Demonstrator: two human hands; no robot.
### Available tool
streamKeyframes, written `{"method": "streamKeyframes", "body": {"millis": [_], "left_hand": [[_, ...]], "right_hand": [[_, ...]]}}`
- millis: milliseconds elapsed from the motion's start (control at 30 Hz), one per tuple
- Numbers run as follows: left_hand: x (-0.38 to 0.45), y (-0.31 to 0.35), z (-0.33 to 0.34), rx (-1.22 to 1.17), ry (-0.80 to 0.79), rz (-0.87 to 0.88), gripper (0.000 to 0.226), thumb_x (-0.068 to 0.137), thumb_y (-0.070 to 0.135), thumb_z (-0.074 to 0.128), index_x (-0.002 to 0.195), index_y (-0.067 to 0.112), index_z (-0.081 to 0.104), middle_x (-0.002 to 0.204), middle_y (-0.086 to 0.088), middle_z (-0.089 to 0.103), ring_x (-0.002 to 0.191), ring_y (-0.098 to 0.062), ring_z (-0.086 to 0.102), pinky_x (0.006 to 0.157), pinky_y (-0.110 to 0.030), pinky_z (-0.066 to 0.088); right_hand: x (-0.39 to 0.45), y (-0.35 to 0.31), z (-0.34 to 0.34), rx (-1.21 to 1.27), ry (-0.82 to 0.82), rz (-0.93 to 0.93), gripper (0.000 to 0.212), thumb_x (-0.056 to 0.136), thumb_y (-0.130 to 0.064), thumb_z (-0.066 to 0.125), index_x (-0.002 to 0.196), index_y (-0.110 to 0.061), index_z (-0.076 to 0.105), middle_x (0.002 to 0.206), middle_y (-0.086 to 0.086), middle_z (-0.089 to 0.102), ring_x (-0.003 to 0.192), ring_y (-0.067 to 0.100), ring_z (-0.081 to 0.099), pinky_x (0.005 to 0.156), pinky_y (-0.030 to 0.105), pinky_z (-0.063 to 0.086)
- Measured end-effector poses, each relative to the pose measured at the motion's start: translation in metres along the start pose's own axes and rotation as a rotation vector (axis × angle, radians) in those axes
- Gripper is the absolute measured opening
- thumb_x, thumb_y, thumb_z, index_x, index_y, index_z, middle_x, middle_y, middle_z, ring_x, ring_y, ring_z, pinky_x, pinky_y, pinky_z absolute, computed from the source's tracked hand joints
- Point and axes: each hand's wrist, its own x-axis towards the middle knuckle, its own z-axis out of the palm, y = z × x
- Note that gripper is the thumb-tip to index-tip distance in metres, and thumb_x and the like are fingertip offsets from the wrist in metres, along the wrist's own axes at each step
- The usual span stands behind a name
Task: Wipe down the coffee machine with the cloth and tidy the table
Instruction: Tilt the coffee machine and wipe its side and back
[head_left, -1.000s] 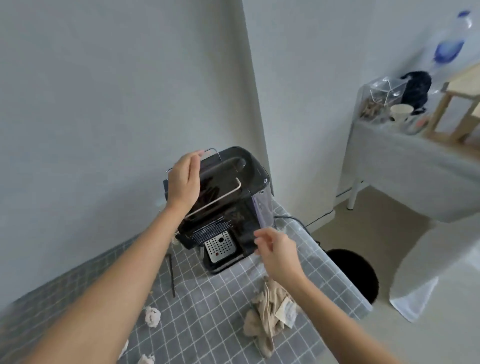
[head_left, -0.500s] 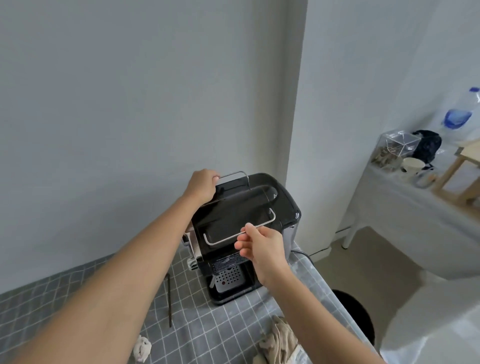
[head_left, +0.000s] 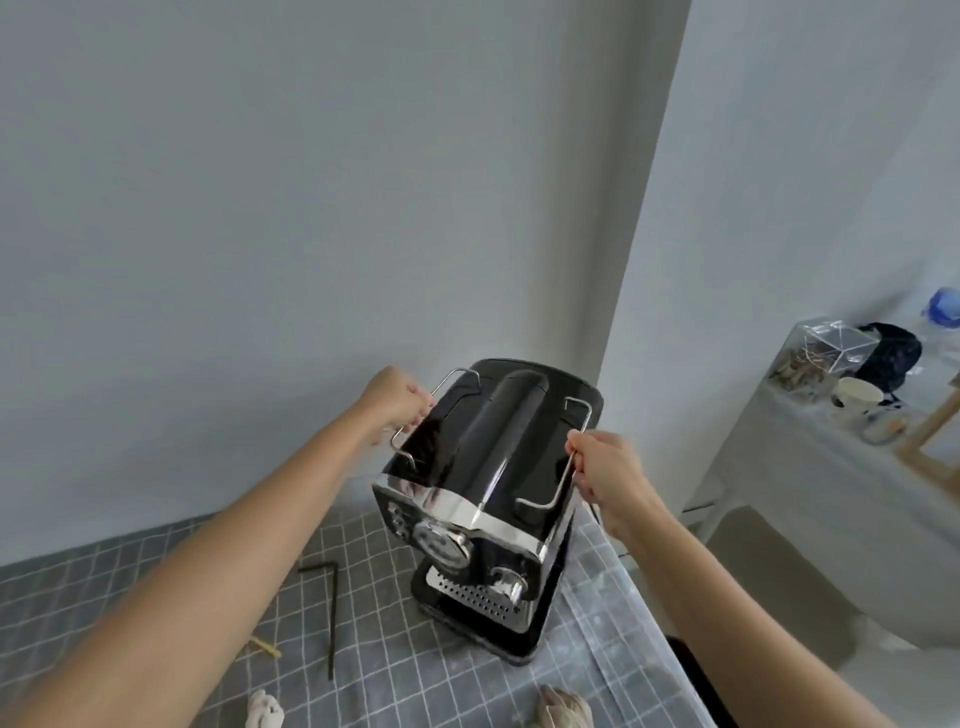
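A black and chrome coffee machine (head_left: 483, 478) stands near the back right corner of the table, its front turned toward me and slightly left. My left hand (head_left: 397, 402) grips the wire rail on the left of its top. My right hand (head_left: 602, 467) grips the wire rail on the right. The beige cloth (head_left: 563, 709) lies on the grey checked tablecloth (head_left: 208, 561) at the bottom edge, only its top showing.
A thin dark L-shaped rod (head_left: 331, 613) lies left of the machine. A crumpled white paper ball (head_left: 266, 709) sits at the bottom edge. The table's right edge (head_left: 639, 608) drops to the floor. A side table (head_left: 810, 467) with a cup and clear box stands right.
The machine has been turned so its front faces me more. My right hand has shifted from the front rail to the right-side rail. The view has risen, hiding most of the cloth.
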Motion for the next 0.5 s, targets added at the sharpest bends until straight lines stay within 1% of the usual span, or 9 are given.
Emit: {"method": "streamKeyframes", "body": {"millis": [33,67,167,233,400,500], "left_hand": [[-0.009,-0.004,-0.004,-0.081,-0.015,-0.044,0.021,0.091,-0.006,0.051,0.076,0.0,0.065,0.068,-0.011,0.06,0.054,-0.017,0.051,0.044,-0.02,0.046],[-0.018,-0.007,-0.007,-0.158,-0.026,-0.082,0.02,0.092,-0.005,0.053,0.076,0.001,0.062,0.066,-0.01,0.058,0.052,-0.016,0.051,0.04,-0.019,0.047],[-0.042,-0.014,-0.012,-0.363,-0.018,-0.158,0.01,0.093,-0.002,0.055,0.085,-0.002,0.061,0.069,-0.013,0.058,0.046,-0.014,0.058,0.042,-0.019,0.052],[-0.054,-0.015,-0.012,-0.446,0.004,-0.176,0.007,0.094,-0.002,0.054,0.09,-0.004,0.06,0.071,-0.014,0.059,0.043,-0.011,0.062,0.043,-0.02,0.054],[-0.068,-0.012,-0.005,-0.518,0.062,-0.192,0.007,0.095,-0.002,0.053,0.094,-0.005,0.058,0.073,-0.015,0.061,0.038,-0.006,0.063,0.047,-0.02,0.056],[-0.069,-0.014,0.0,-0.504,0.095,-0.218,0.009,0.095,-0.001,0.053,0.1,-0.006,0.059,0.074,-0.014,0.062,0.039,-0.006,0.064,0.048,-0.021,0.057]], "right_hand": [[0.011,-0.004,-0.004,-0.067,-0.016,-0.029,0.033,0.093,-0.009,0.048,0.061,-0.015,0.045,0.052,-0.001,0.03,0.04,0.01,0.024,0.039,0.022,0.019],[0.022,-0.008,-0.006,-0.124,-0.037,-0.058,0.035,0.09,-0.007,0.049,0.056,-0.016,0.043,0.051,0.0,0.029,0.04,0.011,0.024,0.04,0.023,0.018],[0.05,-0.025,-0.007,-0.28,-0.085,-0.143,0.039,0.083,-0.007,0.052,0.047,-0.018,0.039,0.043,-0.002,0.028,0.038,0.013,0.023,0.043,0.022,0.018],[0.066,-0.037,-0.005,-0.351,-0.122,-0.171,0.041,0.081,-0.007,0.054,0.044,-0.018,0.041,0.041,-0.003,0.029,0.038,0.014,0.024,0.042,0.019,0.019],[0.093,-0.044,0.003,-0.459,-0.191,-0.195,0.033,0.08,-0.007,0.056,0.049,-0.016,0.051,0.054,0.006,0.036,0.049,0.018,0.029,0.049,0.024,0.025],[0.1,-0.038,0.004,-0.483,-0.214,-0.192,0.032,0.08,-0.007,0.056,0.049,-0.015,0.053,0.052,0.005,0.035,0.048,0.018,0.029,0.048,0.023,0.025]]}}
